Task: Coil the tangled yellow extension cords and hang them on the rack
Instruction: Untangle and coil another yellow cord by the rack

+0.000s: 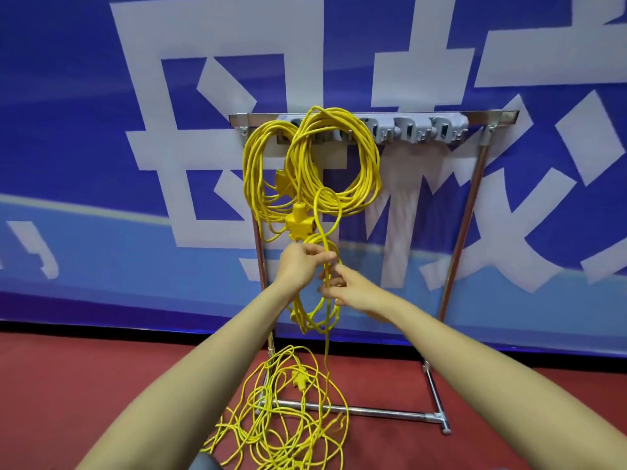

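Coiling underway. Left hand (300,266) fingers curled round small coil (315,313), centre; right hand (353,291) pinches strand (326,351) at 4 o'clock of it. Tangle (281,425) on floor, 6 o'clock. Hung coils (339,157) on rack (464,225), 12 o'clock. Next, likely: draw slack up, add loop.

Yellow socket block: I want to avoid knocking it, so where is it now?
Head view, centre: the yellow socket block dangles below the hung coils at the left of the rack, just above the left hand.
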The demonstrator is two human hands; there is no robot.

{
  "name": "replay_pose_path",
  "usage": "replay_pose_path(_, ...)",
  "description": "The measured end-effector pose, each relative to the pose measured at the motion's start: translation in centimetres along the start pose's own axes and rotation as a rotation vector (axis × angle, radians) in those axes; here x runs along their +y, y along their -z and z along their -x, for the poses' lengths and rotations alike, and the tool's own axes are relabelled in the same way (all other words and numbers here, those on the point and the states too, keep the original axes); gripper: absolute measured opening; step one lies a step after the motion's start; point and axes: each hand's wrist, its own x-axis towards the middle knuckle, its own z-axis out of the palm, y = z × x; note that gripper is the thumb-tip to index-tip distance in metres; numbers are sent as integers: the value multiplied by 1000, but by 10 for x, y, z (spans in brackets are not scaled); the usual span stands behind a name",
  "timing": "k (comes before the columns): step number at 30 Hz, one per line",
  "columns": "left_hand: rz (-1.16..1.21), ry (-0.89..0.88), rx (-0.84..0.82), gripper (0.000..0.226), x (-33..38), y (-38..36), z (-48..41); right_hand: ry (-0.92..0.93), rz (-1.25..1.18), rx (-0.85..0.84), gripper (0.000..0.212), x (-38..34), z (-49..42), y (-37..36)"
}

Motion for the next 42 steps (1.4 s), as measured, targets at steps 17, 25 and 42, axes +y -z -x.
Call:
replay_pose_path(17,-88,178,186,27,-51,37,3,-81,143,615,6,45,-13,36)
replay_pose_path(25,-65,126,422,30,-56,57,-2,-259,1046,385,26,57,2,44)
replay_pose_path(42,46,76,31,27,-59,47,2,412,1349,-288,39,2,-4,11)
